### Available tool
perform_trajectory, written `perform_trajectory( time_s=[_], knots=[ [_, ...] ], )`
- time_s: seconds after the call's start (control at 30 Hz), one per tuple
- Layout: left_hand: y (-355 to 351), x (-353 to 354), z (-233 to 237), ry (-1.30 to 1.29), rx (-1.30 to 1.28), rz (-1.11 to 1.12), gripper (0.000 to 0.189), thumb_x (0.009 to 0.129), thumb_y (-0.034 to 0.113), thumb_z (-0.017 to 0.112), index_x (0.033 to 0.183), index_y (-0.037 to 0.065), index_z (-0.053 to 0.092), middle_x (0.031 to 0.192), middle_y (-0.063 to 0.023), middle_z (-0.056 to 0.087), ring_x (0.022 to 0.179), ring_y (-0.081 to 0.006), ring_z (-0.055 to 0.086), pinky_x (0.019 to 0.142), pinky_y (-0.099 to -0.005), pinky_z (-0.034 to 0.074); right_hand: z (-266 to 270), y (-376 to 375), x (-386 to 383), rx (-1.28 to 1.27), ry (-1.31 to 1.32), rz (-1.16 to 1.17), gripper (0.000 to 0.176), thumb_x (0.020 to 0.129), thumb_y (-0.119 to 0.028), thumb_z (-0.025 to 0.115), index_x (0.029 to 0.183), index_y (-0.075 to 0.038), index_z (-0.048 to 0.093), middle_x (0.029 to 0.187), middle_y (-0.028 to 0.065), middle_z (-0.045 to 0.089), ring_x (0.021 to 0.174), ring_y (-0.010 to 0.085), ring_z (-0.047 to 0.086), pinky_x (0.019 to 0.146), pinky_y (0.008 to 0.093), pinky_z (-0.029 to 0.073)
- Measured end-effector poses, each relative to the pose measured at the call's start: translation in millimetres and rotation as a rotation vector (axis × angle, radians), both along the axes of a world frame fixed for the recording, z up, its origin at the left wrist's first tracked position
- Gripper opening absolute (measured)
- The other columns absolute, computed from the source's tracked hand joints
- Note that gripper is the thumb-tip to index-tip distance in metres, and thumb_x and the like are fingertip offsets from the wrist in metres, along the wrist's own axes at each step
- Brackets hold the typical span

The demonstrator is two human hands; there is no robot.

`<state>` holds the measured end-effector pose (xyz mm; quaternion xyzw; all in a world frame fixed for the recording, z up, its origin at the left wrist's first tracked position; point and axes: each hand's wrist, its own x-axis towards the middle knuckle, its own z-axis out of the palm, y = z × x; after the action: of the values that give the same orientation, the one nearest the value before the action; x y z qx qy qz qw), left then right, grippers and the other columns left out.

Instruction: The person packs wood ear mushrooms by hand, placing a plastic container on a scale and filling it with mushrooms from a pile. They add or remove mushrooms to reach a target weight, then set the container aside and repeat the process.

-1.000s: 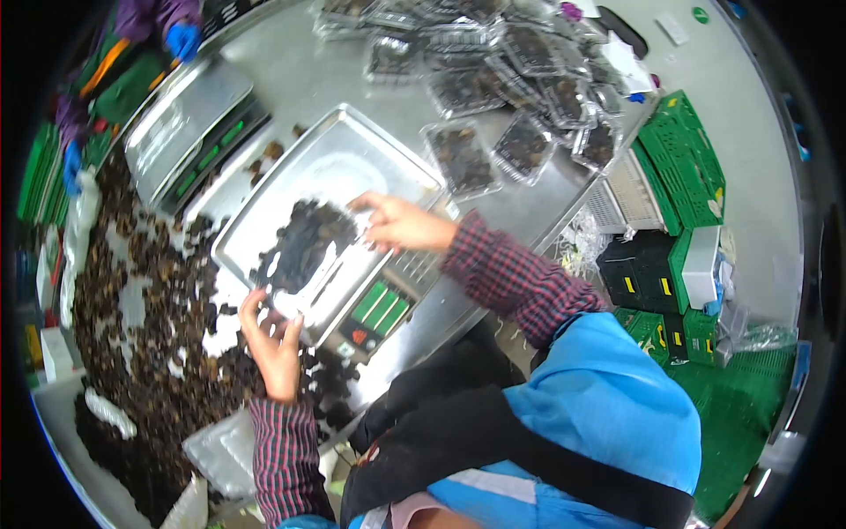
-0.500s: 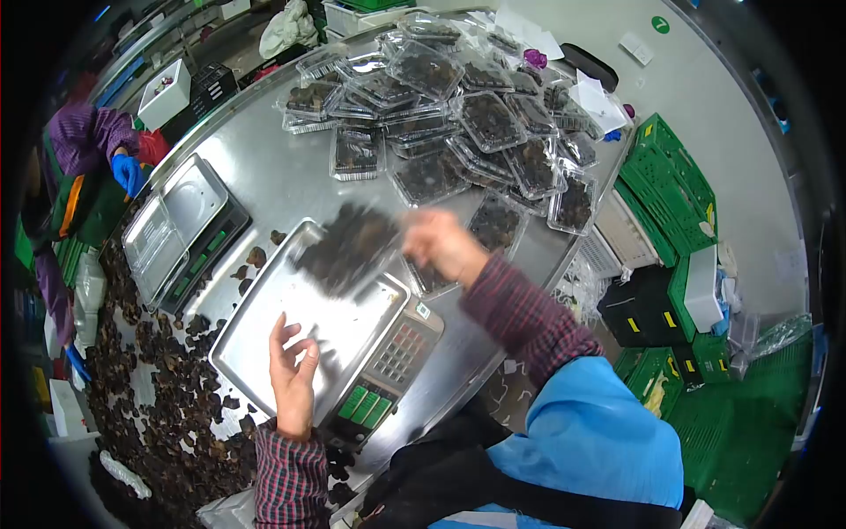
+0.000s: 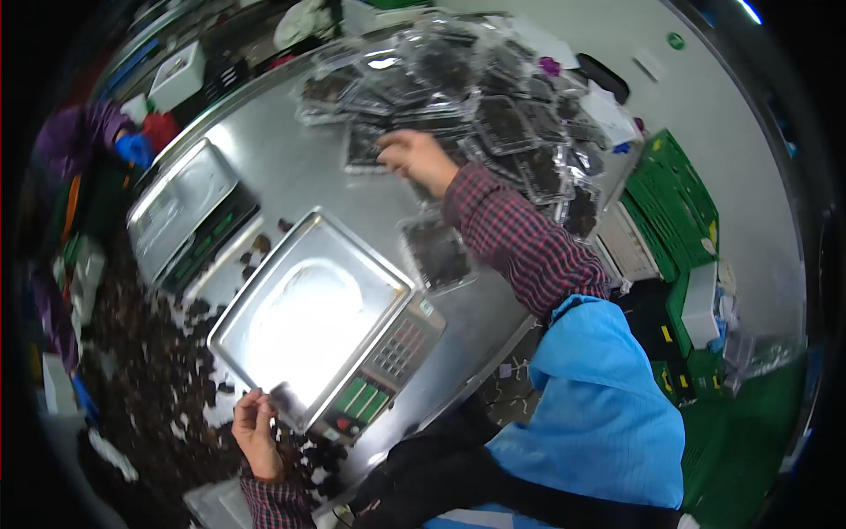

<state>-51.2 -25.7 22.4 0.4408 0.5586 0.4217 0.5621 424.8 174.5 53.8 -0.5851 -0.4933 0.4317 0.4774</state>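
My right hand (image 3: pixel 418 159) is over the near side of a pile of clear plastic boxes (image 3: pixel 502 123) filled with dark, dried-mushroom-like pieces. Its fingers are bent and apart, and I see nothing in them; one box (image 3: pixel 363 148) lies just beyond the fingertips. At the near left corner of the scale's steel tray (image 3: pixel 300 300), my left hand (image 3: pixel 256 432) has thumb and fingers pressed together. A dark blurred patch beside those fingertips could be a piece or a reflection. Another filled box (image 3: pixel 436 251) lies on the table right of the scale (image 3: pixel 392 361).
Loose dark pieces (image 3: pixel 159 379) cover the table's left side. A second scale (image 3: pixel 189 212) stands beyond, near a co-worker's blue-gloved hand (image 3: pixel 135 150). Green crates (image 3: pixel 674 212) and a white bin (image 3: pixel 701 304) are stacked at the right, beside the table edge.
My right hand has moved up and away from the tray, and the blurred dark load over the tray is gone. My left hand has drawn down and left, its fingers closing.
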Motion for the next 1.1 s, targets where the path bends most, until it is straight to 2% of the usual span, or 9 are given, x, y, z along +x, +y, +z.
perform_trajectory(
  time_s=[0.23,0.33,0.5,0.6,0.7,0.8,0.97,1.07,1.1],
  knots=[
    [-105.2,-133.0,18.3,0.322,0.175,0.549,0.020,0.093,0.009,0.061,0.112,0.001,0.061,0.101,-0.0033,0.061,0.091,-0.0105,0.057,0.080,-0.0233,0.046,17.4,-94.6,-303.2,0.406,-0.382,0.948,0.029,0.083,-0.007,0.062,0.111,-0.004,0.063,0.097,0.0090,0.065,0.081,0.0195,0.063,0.073,0.0327,0.051],
    [-169.7,-213.4,16.9,0.601,0.255,0.780,0.020,0.093,0.005,0.060,0.112,0.000,0.060,0.103,-0.0061,0.062,0.095,-0.0126,0.058,0.082,-0.0252,0.047,15.3,-154.0,-419.8,0.624,-0.442,1.208,0.030,0.080,-0.007,0.064,0.109,-0.007,0.061,0.105,0.0086,0.061,0.099,0.0284,0.059,0.082,0.0379,0.049],
    [-256.4,-308.0,-27.5,0.656,0.171,1.074,0.029,0.090,0.005,0.061,0.118,0.002,0.058,0.115,-0.0075,0.056,0.104,-0.0170,0.056,0.091,-0.0305,0.045,-19.7,-237.9,-573.3,1.190,-0.372,1.374,0.028,0.077,-0.013,0.062,0.103,-0.003,0.064,0.108,0.0098,0.063,0.106,0.0243,0.059,0.085,0.0360,0.048],
    [-270.4,-323.0,-40.6,0.529,0.101,1.060,0.035,0.091,0.007,0.062,0.125,0.003,0.055,0.121,-0.0083,0.053,0.112,-0.0176,0.051,0.094,-0.0326,0.043,-45.3,-261.8,-617.0,1.086,-0.804,1.897,0.014,0.067,-0.014,0.067,0.078,-0.006,0.069,0.080,0.0062,0.067,0.083,0.0251,0.066,0.073,0.0378,0.050],
    [-270.9,-330.5,-47.9,0.342,0.062,1.027,0.041,0.091,0.010,0.061,0.130,0.003,0.050,0.126,-0.0091,0.052,0.115,-0.0188,0.049,0.098,-0.0325,0.041,-46.1,-258.7,-624.8,0.937,-0.791,1.970,0.011,0.067,-0.018,0.070,0.067,-0.007,0.069,0.068,0.0084,0.067,0.074,0.0282,0.068,0.068,0.0409,0.051],
    [-269.9,-333.4,-53.6,0.327,0.072,1.002,0.042,0.092,0.011,0.060,0.131,0.002,0.048,0.126,-0.0095,0.053,0.114,-0.0190,0.050,0.099,-0.0319,0.040,-16.8,-241.8,-645.6,0.735,-0.749,2.171,0.013,0.069,-0.018,0.070,0.078,-0.009,0.070,0.074,0.0103,0.066,0.070,0.0283,0.067,0.060,0.0399,0.051],
    [-271.1,-335.3,-59.1,0.305,0.094,0.982,0.040,0.093,0.013,0.061,0.130,0.003,0.049,0.126,-0.0094,0.053,0.111,-0.0181,0.049,0.097,-0.0317,0.040,-9.8,-241.7,-659.6,0.553,-0.839,2.225,0.014,0.072,-0.022,0.072,0.081,-0.012,0.072,0.073,0.0110,0.067,0.076,0.0319,0.066,0.065,0.0420,0.051],
    [-270.8,-333.7,-64.3,0.303,0.075,0.970,0.042,0.093,0.013,0.060,0.131,0.004,0.047,0.128,-0.0093,0.051,0.111,-0.0180,0.048,0.096,-0.0317,0.041,-4.8,-242.6,-651.7,0.436,-0.805,2.122,0.015,0.080,-0.022,0.069,0.090,-0.011,0.070,0.079,0.0116,0.067,0.079,0.0312,0.066,0.068,0.0420,0.051],
    [-271.2,-335.4,-64.7,0.306,0.077,0.955,0.042,0.093,0.013,0.060,0.131,0.004,0.047,0.128,-0.0093,0.051,0.111,-0.0180,0.048,0.096,-0.0317,0.041,-2.2,-242.9,-644.6,0.483,-0.552,1.873,0.014,0.083,-0.019,0.066,0.093,-0.009,0.068,0.083,0.0117,0.066,0.082,0.0310,0.065,0.070,0.0413,0.051]
  ],
)
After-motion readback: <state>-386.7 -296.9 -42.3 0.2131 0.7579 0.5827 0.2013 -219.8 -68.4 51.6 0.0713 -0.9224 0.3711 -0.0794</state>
